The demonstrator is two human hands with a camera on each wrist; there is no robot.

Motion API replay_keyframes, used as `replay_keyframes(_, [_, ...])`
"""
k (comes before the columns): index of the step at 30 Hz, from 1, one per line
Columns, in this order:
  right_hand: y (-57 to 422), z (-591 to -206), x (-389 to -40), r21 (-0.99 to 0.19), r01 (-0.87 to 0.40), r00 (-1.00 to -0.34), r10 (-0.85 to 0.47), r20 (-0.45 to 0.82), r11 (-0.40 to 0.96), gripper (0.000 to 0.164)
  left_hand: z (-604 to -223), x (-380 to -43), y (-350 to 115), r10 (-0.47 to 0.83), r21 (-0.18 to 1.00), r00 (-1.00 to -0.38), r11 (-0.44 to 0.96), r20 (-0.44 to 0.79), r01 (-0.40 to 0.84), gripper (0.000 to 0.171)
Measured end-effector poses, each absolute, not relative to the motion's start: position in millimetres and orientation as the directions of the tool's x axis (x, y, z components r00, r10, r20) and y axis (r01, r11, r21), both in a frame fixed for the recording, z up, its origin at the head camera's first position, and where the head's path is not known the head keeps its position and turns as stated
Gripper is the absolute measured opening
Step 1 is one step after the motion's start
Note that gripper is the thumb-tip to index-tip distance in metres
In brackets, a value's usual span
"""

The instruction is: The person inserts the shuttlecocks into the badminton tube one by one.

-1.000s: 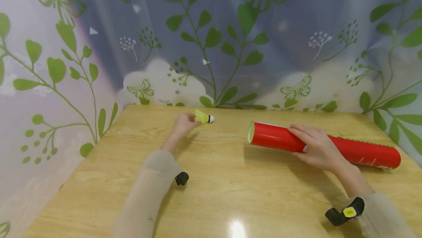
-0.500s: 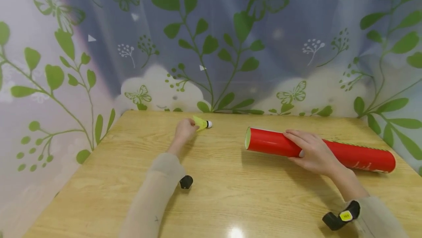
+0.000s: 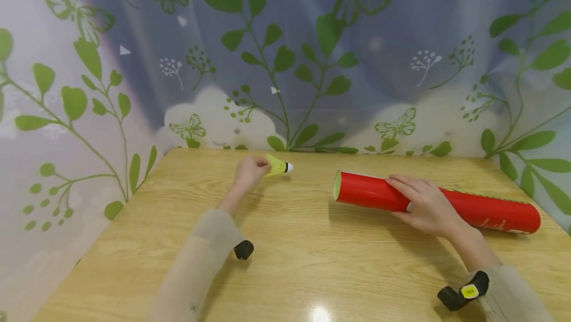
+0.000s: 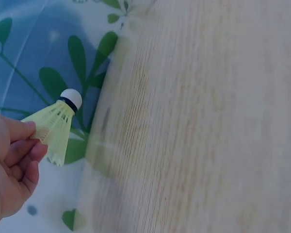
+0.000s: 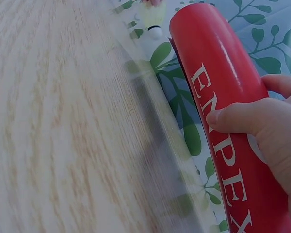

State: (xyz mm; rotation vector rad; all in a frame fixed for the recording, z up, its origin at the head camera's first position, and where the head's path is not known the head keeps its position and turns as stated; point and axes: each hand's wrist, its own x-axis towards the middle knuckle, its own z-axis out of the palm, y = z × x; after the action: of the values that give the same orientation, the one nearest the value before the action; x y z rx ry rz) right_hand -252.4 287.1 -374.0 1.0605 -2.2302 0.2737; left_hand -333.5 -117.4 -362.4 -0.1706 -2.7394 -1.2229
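Note:
A yellow shuttlecock point(image 3: 277, 165) with a white cork and a black band is pinched at its skirt by my left hand point(image 3: 251, 171). Its cork points right, toward the tube, and a small shadow falls on the table beneath it. In the left wrist view, thumb and fingertips point(image 4: 26, 131) press on the skirt's wide end. My right hand point(image 3: 428, 205) grips a long red shuttlecock tube point(image 3: 495, 210) around its middle, thumb on the near side. The tube's open end point(image 3: 337, 186), pale green inside, faces left and is tilted up off the table. White letters point(image 5: 223, 155) run along its side.
The wooden table point(image 3: 285, 242) spreads under both hands. A curtain point(image 3: 285, 64) printed with leaves and butterflies hangs along its back edge and sides. Black wrist devices point(image 3: 243, 250) sit at both sleeves.
My left fingers have closed on the shuttlecock's skirt and moved it slightly to the right, with its cork turned more level. The right hand and tube have stayed nearly still.

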Motion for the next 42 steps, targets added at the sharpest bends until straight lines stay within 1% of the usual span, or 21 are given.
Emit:
replay_keyframes(5, [289, -374, -253, 0.08, -0.754, -0.466, -0.617, 0.634, 0.652, 0.068, -354, -319, -111, 0.141, 0.709, -0.966, 0.658, 0.215, 0.254, 0.021])
replay_keyframes(7, [289, -374, -252, 0.079, -0.756, -0.466, -0.618, 0.633, 0.65, 0.068, -351, -313, -108, 0.167, 0.709, -0.962, 0.651, 0.215, 0.272, 0.021])
replay_keyframes(16, [290, -373, -251, 0.063, -0.757, -0.48, -0.619, 0.621, 0.651, 0.071, -349, -287, -89, 0.242, 0.682, -0.931, 0.634, 0.273, 0.365, 0.017])
replay_keyframes(21, [289, -374, -251, 0.053, -0.756, -0.49, -0.617, 0.616, 0.652, 0.071, -343, -274, -78, 0.29, 0.663, -0.899, 0.607, 0.328, 0.438, 0.017])
replay_keyframes(28, [288, -373, -252, 0.055, -0.761, -0.482, -0.619, 0.62, 0.647, 0.07, -342, -265, -64, 0.352, 0.624, -0.845, 0.57, 0.403, 0.535, 0.015])
replay_keyframes(31, [287, -373, -252, 0.059, -0.759, -0.482, -0.62, 0.619, 0.648, 0.07, -345, -263, -59, 0.373, 0.626, -0.83, 0.545, 0.416, 0.558, 0.013])
replay_keyframes(37, [285, -374, -252, 0.073, -0.757, -0.476, -0.625, 0.618, 0.649, 0.071, -350, -262, -51, 0.383, 0.64, -0.83, 0.53, 0.405, 0.557, 0.014])
replay_keyframes(42, [283, -374, -251, 0.075, -0.761, -0.471, -0.627, 0.621, 0.645, 0.07, -352, -263, -44, 0.392, 0.635, -0.836, 0.545, 0.384, 0.547, 0.015])
